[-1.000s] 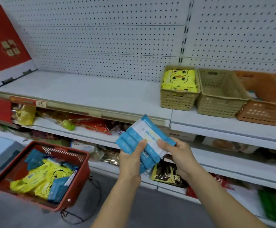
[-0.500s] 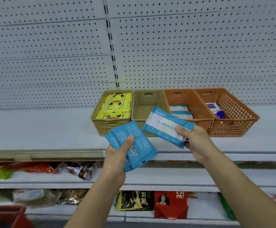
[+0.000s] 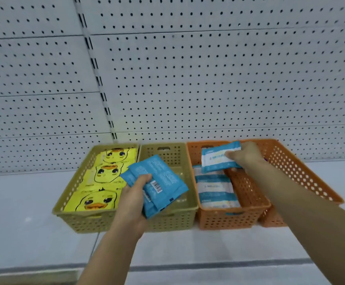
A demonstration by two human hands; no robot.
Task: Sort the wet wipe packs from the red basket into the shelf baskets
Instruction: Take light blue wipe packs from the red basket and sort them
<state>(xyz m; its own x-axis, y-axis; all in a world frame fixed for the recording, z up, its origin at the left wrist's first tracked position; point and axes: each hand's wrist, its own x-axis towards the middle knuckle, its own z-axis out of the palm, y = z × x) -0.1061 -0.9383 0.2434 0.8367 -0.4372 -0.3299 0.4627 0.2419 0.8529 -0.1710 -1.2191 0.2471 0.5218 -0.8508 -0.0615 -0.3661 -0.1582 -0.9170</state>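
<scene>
Four baskets are lined up side by side on the white shelf (image 3: 23,212), nearer its back edge than its front edge. The yellow duck packs (image 3: 97,200) are laid in the left tan basket (image 3: 85,223). Some blue packs (image 3: 159,182) are gripped by the left hand (image 3: 131,202), with the thumb curled over them, and are held above the front of the second tan basket (image 3: 175,221). One blue and white pack (image 3: 214,159) is pinched at its right end by the right hand (image 3: 244,156) and is held over the back of the first orange basket (image 3: 225,221), where more blue and white packs (image 3: 214,188) are laid flat. The second orange basket (image 3: 303,173) is partly hidden by the right arm.
</scene>
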